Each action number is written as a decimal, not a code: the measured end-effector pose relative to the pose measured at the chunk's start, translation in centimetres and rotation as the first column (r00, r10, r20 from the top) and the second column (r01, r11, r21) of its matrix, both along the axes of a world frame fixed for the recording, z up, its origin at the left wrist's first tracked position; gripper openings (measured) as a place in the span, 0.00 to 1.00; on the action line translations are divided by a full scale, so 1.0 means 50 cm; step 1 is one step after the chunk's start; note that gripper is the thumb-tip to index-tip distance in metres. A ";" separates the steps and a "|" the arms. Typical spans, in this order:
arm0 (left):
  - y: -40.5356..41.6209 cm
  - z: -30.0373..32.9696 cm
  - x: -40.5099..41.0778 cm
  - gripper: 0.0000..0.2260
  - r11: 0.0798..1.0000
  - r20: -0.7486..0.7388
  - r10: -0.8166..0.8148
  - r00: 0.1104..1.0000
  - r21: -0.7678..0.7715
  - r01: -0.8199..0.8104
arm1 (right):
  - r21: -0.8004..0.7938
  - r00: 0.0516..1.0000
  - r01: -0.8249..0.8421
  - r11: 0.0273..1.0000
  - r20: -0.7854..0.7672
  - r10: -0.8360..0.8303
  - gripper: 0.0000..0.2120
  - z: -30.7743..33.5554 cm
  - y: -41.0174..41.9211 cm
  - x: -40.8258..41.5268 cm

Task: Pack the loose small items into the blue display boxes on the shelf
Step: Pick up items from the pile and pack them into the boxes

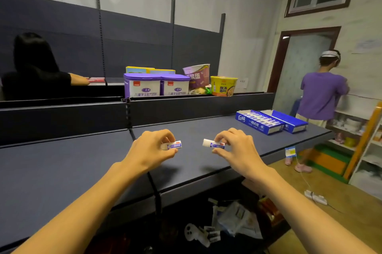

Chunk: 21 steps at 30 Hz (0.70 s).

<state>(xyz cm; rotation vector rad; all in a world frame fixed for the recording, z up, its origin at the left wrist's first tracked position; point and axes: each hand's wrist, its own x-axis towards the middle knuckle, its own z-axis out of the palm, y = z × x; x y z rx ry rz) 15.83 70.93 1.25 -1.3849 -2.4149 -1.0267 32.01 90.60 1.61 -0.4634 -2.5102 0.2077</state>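
Pinching one small white tube (175,144) in curled fingers, left hand (152,149) mirrors right hand (235,148) with another tube (213,143).

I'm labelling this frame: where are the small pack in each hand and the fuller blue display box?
left-hand pack (175,144): head view, printed label.
right-hand pack (214,143): head view, middle.
fuller blue display box (251,123): head view, front wall.

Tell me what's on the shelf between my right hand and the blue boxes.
Nothing: in the head view, the shelf is bare between the right hand and the blue boxes.
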 end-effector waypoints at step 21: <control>0.534 -0.015 0.129 0.09 0.998 -0.014 -0.001 1.000 -0.067 0.000 | -0.138 0.996 -0.087 0.987 0.002 0.088 0.15 -0.021 0.540 0.123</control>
